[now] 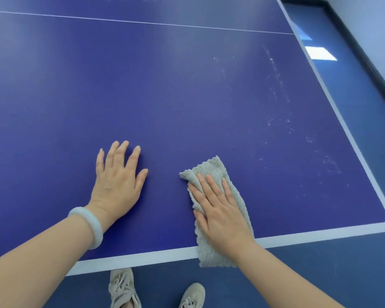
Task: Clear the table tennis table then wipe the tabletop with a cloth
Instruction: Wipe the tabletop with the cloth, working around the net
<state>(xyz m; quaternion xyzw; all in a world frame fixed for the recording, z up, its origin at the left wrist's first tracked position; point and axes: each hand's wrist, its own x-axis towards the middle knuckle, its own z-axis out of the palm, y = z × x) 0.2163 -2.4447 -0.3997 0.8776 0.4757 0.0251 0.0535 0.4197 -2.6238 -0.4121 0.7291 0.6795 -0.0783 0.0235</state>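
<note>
**A:** Why does the left hand [118, 181] lie flat on the tabletop [187, 96], lower centre of the frame?

**B:** It looks like a brace. The fingers are straight and spread, palm down, holding nothing. It is probably taking weight while the person leans in.

**A:** And the right hand [220, 214]?

**B:** It's just right of the other. Its fingers are straight and close together, pressing the cloth [212, 168] down, not gripping it. A flat palm spreads pressure, which suits wiping.

**A:** Where is the cloth?

**B:** Under that palm at the near edge, with its lower end hanging past the white border line [142, 256]. It is a long, grey, fluffy strip, like terry.

**A:** And the surface?

**B:** Hard, smooth, matte blue. Pale specks [276, 85] streak the right of the frame, so I'd judge that patch unwiped.
</note>
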